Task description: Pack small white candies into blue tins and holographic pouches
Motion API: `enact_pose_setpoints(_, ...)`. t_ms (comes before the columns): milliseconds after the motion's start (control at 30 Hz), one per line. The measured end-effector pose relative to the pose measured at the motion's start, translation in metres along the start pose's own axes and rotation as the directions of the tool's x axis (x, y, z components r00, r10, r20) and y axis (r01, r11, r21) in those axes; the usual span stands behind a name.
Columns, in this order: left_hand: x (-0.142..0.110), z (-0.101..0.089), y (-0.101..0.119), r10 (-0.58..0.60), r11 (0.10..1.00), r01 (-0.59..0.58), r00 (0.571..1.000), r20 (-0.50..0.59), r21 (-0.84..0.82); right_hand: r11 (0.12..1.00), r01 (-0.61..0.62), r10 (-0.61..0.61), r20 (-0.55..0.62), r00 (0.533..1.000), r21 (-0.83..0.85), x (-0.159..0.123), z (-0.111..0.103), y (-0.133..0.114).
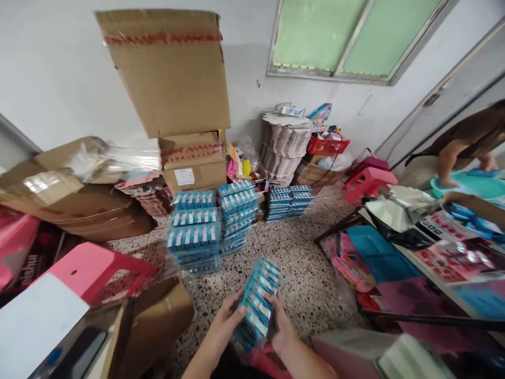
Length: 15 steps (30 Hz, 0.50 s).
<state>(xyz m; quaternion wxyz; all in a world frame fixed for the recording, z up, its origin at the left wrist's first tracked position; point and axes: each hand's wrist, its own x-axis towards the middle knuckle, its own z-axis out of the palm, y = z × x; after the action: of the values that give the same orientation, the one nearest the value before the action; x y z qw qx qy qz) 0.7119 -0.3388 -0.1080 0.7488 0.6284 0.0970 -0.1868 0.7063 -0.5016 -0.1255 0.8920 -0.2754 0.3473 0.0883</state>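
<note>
Between my two hands is a clear-wrapped pack of small blue boxes point(260, 289), tilted above the speckled floor. My left hand point(229, 315) grips its left side, thumb lying on the near part. On the opposite side my right hand point(281, 321) has its fingers wrapped around the edge. Ahead on the floor stand stacks of similar blue packs: a left stack point(193, 237), a middle stack point(238, 216) beside it, and a lower right stack point(288, 202). The print on the boxes is too small to read.
Large cardboard boxes point(193, 173) stand against the wall behind the stacks. Pink stools point(94, 268) are at left and a red stool point(369, 181) at right. A cluttered table point(410, 247) borders the right side, where another person's arm point(450, 160) reaches into a turquoise basin point(469, 184).
</note>
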Motion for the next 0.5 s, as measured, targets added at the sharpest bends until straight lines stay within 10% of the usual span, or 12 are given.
enact_pose_setpoints(233, 0.162, -0.003, -0.013, -0.094, 0.895, 0.040, 0.991, 0.099, 0.445, 0.995, 0.078, -0.070, -0.148, 0.986, 0.054, 0.150, -0.010, -0.013)
enact_pose_setpoints(500, 0.346, -0.019, -0.118, -0.391, 0.530, 0.280, 0.918, -0.062, 0.801, 0.981, 0.176, -0.120, -0.454, 0.883, 0.084, 0.341, -0.038, 0.007)
